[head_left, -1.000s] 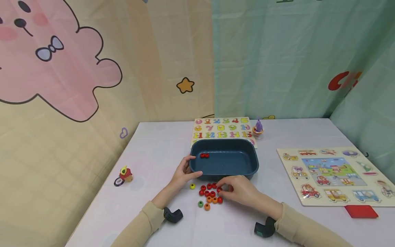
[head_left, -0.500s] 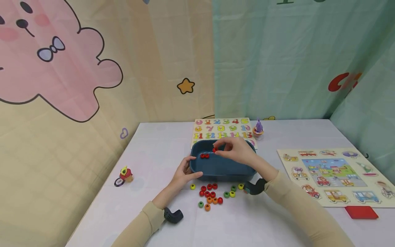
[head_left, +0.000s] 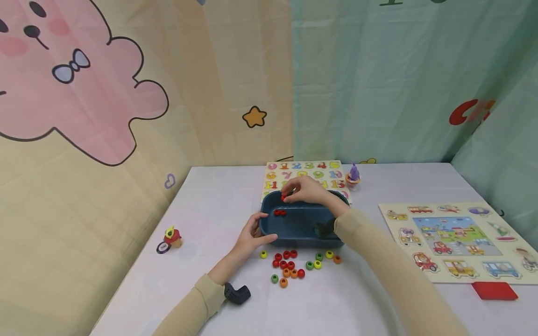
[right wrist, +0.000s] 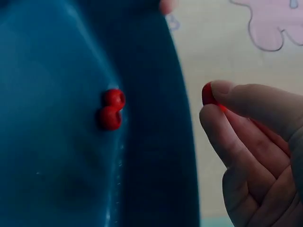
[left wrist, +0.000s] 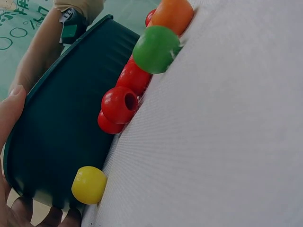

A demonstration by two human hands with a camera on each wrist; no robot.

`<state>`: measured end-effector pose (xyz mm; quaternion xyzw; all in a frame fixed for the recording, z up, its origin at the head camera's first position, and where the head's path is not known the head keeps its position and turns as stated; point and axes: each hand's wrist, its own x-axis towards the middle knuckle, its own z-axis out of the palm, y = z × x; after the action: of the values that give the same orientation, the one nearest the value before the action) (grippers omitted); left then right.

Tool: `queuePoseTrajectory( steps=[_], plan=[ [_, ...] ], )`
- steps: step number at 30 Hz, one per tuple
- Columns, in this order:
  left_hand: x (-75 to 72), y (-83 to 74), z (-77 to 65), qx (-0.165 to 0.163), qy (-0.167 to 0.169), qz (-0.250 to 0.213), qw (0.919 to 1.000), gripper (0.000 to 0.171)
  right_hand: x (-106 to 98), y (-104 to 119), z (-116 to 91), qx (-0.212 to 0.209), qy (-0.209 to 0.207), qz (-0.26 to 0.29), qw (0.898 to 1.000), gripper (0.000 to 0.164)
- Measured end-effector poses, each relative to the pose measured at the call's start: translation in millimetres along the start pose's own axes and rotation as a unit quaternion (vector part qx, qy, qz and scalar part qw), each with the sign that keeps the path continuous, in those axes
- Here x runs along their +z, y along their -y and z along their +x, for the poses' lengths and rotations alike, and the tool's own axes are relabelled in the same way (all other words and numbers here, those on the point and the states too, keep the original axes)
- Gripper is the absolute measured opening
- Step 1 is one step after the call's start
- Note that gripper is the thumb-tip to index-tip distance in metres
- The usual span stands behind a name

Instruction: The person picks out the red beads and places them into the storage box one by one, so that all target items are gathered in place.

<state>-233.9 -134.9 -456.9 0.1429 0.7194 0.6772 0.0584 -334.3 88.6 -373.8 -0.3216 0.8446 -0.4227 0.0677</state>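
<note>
My right hand (head_left: 308, 191) pinches a red bead (right wrist: 207, 94) between thumb and fingertip, above the far left part of a dark blue plastic basin (head_left: 302, 243). Two red beads (right wrist: 111, 109) lie side by side on the basin floor near its left end. My left hand (head_left: 251, 235) grips the basin's left end, thumb at the front rim and fingers round the side. On the table before the basin lie several loose beads: red beads (head_left: 291, 265), orange beads (head_left: 283, 283), green beads (head_left: 309, 265) and a yellow bead (left wrist: 89, 185) close to the basin wall.
Behind the basin lies a number puzzle board (head_left: 271, 176), with a purple-topped toy (head_left: 353, 175) beside it. A vehicle puzzle board (head_left: 395, 231) and a red flat object (head_left: 495, 290) are at the right. A small toy figure (head_left: 172, 236) stands at the left.
My right hand has picked up a red bead from the table and carried it up over the basin, then further left and back. My left hand stays on the basin.
</note>
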Motion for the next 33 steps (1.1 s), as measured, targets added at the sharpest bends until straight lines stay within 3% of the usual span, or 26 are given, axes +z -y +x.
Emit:
queuePoseTrajectory(
  steps=[6, 17, 26, 33],
  plan=[
    [0.0, 2.2, 0.7, -0.003, 0.002, 0.001, 1.0000, 0.067, 12, -15, 6, 0.041, 0.027, -0.021, 0.999, 0.025],
    [-0.1, 1.8, 0.0, 0.012, 0.013, -0.006, 0.9998, 0.069, 20, -33, 11, 0.067, 0.061, -0.078, 0.993, 0.018],
    [0.6, -1.9, 0.4, -0.001, 0.004, -0.003, 1.0000, 0.067, 23, -27, 11, 0.089, 0.073, -0.143, 0.983, 0.016],
    [0.2, 0.0, 1.0, -0.004, -0.003, 0.009, 0.9999, 0.064, 25, -29, 11, 0.097, 0.081, -0.134, 0.983, 0.016]
  ],
)
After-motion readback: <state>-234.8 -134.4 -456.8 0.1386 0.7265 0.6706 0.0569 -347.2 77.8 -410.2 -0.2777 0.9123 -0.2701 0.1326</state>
